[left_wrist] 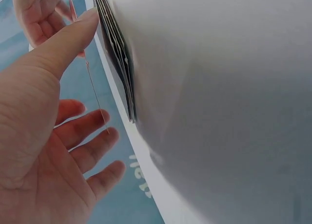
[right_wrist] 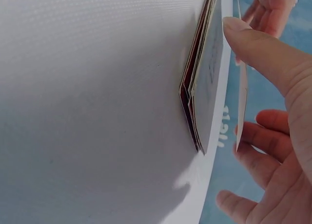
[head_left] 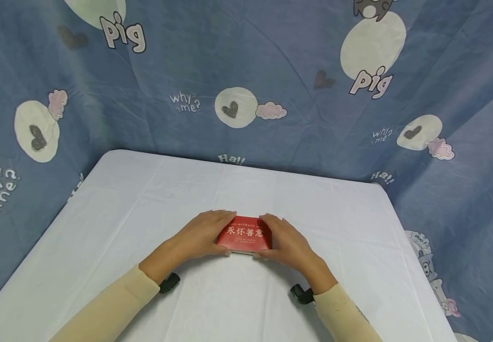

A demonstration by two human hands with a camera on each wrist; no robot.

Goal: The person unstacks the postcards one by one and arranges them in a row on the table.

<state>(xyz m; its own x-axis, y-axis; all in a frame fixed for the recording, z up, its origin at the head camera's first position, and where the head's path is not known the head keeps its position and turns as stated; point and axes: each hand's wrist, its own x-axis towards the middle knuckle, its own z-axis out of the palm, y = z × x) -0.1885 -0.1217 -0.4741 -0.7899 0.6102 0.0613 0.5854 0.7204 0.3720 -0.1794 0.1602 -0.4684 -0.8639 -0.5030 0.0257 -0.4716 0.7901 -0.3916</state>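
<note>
A small red booklet (head_left: 244, 234) with white lettering on its cover lies low over the white table, between the two hands. My left hand (head_left: 205, 232) grips its left side, thumb at the near edge and fingers towards the far edge. Opposite, my right hand (head_left: 286, 240) holds the right side in the same way. Both wrist views show the thin cover (right_wrist: 242, 102) standing apart from the layered pages (left_wrist: 117, 56), which are slightly fanned and bent. In these views the other fingers are spread.
A white cloth covers the table (head_left: 212, 304). Behind it and along its sides hangs a blue printed curtain (head_left: 178, 128). A dark wrist camera (head_left: 169, 283) sits under the left wrist, and another dark camera (head_left: 302, 294) under the right.
</note>
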